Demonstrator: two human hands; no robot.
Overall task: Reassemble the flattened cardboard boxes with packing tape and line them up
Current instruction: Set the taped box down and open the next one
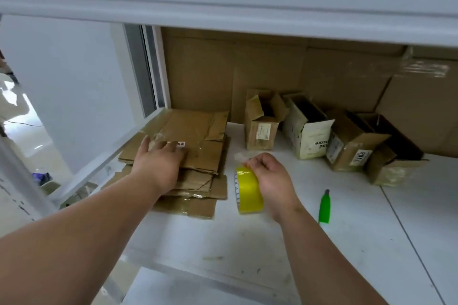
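Green cutter (pixel 325 207) beside right hand (pixel 271 176), 4 boxes (pixel 309 129) behind

Both bare forearms reach up from the bottom of the frame toward its middle. The left hand (pixel 158 161) lies palm down left of center, fingers stretched forward and flat. The right hand (pixel 270 176), just right of center, is curled with its back to the camera, fingertips pinched together at its upper left.
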